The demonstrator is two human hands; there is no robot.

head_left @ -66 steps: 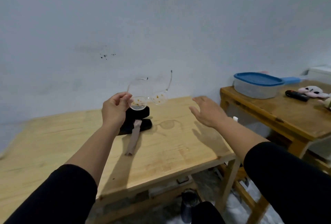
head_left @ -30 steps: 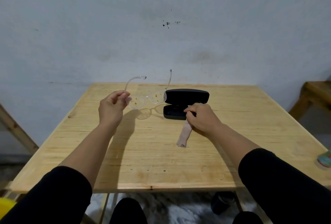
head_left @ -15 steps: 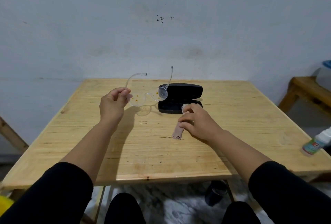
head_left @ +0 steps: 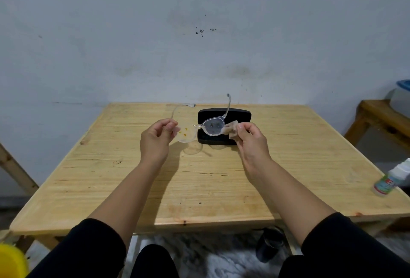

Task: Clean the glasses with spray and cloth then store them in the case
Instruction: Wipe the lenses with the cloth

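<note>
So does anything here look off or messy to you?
Yes: the glasses, held above the table, have orange-brown specks on the lens nearer the left hand. Also, the spray bottle lies tipped at the table's right edge.

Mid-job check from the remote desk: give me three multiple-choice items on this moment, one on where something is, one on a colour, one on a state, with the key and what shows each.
1. Where is the spray bottle?
A. Inside the case
B. At the table's right edge
C. In the left hand

2. What colour are the specks on the lens nearest the left hand?
A. Orange
B. Blue
C. Green

3. What state is the case in?
A. Shut
B. Open, empty
C. Open, glasses inside

Key:
1 B: the spray bottle stands at the right edge of the table, clear of both hands.
2 A: orange flecks dot that lens of the glasses, held by the left hand.
3 B: the case lies open behind the glasses, while the right hand holds the cloth at the other lens.
</note>
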